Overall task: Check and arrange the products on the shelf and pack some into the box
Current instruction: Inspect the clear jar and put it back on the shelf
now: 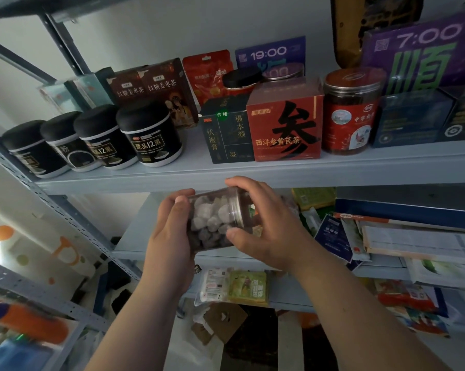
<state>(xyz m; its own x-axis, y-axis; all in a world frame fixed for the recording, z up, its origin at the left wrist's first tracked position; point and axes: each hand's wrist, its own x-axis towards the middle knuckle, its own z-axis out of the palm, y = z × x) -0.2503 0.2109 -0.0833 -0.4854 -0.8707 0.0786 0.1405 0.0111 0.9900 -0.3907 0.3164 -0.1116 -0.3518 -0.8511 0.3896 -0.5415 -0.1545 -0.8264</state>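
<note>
The person stands before the shelf [172,180] and holds a clear jar [212,220] in the air with both hands, just below the front edge of the upper board and in front of the lower one. The jar lies on its side and touches no board. The left hand [169,231] is curled round its left end, with the thumb on the front wall. The right hand [263,223] grips the other end, fingers over the top and thumb underneath. The jar is full of pale and dark lumps, perhaps dried fruit, so I think it has some weight but is not heavy. The wall looks like thin smooth plastic: stiff enough for a firm grip, a little slippery, and probably not easy to break. The lid is hidden by the hands, and I cannot tell at which end it is. For safe handling I would take the jar round the body, not by the lid alone, and turn it upright before putting it down. On the upper board the black tubs [151,135], the red box [285,129] and a red jar [352,113] stand close together, so there is not much room between them.
</note>
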